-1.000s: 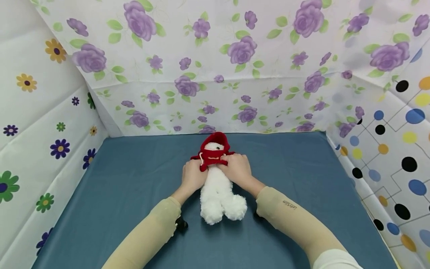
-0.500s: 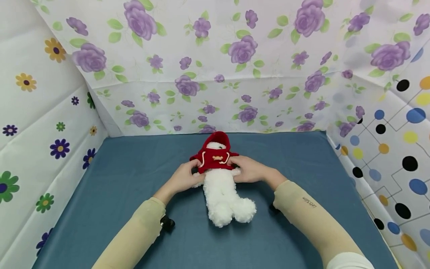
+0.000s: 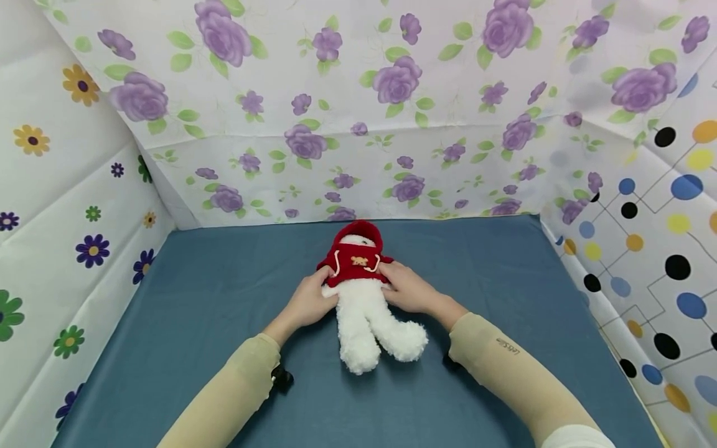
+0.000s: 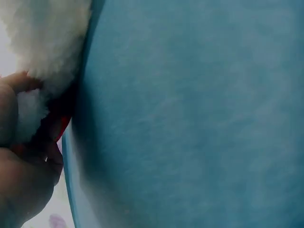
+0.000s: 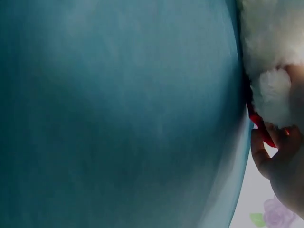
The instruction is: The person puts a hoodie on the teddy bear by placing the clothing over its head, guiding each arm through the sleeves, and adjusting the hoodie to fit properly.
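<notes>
A white fluffy stuffed animal lies on its back on the blue surface, legs toward me. It wears a red hoodie with cream drawstrings and a small tan patch on the chest. The hood surrounds the head, and the raised collar covers the lower face; one dark eye shows. My left hand pinches the hoodie's lower left side, beside a white paw in the left wrist view. Opposite it, my right hand holds the lower right side, with another paw by its fingers in the right wrist view.
The blue cloth spreads around the stuffed animal. A purple-flowered sheet rises at the back, with a daisy-print sheet at left and a dotted one at right. A black wrist mount hangs under the left forearm.
The hoodie was bunched at the chest a second ago; its front now lies lower and flatter, showing the patch. My hands moved apart and toward me, then slightly inward against the sides.
</notes>
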A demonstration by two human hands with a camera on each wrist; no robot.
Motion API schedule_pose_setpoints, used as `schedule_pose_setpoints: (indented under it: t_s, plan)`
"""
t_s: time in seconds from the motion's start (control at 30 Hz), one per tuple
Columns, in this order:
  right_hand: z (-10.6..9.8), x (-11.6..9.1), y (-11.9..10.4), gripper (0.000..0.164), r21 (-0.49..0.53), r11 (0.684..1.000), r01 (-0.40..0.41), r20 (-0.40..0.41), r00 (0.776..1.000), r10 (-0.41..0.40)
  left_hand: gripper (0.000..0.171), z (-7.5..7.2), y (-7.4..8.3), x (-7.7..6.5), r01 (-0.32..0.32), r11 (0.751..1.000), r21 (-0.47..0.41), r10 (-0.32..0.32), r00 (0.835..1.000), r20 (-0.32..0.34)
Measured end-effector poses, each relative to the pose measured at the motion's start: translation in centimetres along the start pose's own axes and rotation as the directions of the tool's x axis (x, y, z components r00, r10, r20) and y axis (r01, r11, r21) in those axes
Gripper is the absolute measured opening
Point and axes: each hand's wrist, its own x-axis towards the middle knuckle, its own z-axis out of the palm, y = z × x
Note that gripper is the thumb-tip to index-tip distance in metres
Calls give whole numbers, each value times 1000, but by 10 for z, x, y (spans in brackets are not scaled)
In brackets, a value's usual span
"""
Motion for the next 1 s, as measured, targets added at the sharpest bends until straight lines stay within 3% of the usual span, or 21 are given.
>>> schedule_pose_setpoints:
  t_s: [0.13, 0.3, 0.43, 0.53, 0.67, 0.8, 0.9, 1.0]
  plan:
    - [7, 0, -5, 5, 10, 999, -38, -84, 996, 39, 21, 8, 1, -4, 56, 998, -18, -57, 991, -118]
    - [14, -1, -13, 10, 13, 995, -94, -181, 979, 95, 24, 14, 7, -7, 117, 991, -61, -129, 955, -268]
    - [18, -2, -21, 14, 18, 992, -124, -244, 962, 125, 27, 14, 11, -7, 165, 983, -83, -183, 933, -309]
    - [18, -1, -24, 12, 32, 994, -102, -238, 965, 107, 27, 8, 8, -7, 211, 972, -107, -231, 942, -243]
    - [9, -2, -22, 17, 39, 999, -38, -135, 990, 43, 23, -7, 4, -8, 256, 958, -127, -263, 964, -45]
    - [2, -3, -21, 29, 11, 1000, -17, -21, 1000, 17, 29, -19, 7, -9, 253, 962, -106, -242, 964, 112]
    - [4, 0, -22, 27, -41, 998, -38, 13, 999, 39, 33, -22, 8, -9, 238, 970, -56, -229, 963, 140]
    - [8, 4, -26, 24, -90, 994, -66, 6, 998, 67, 30, -20, 10, -10, 200, 980, 18, -201, 974, 107]
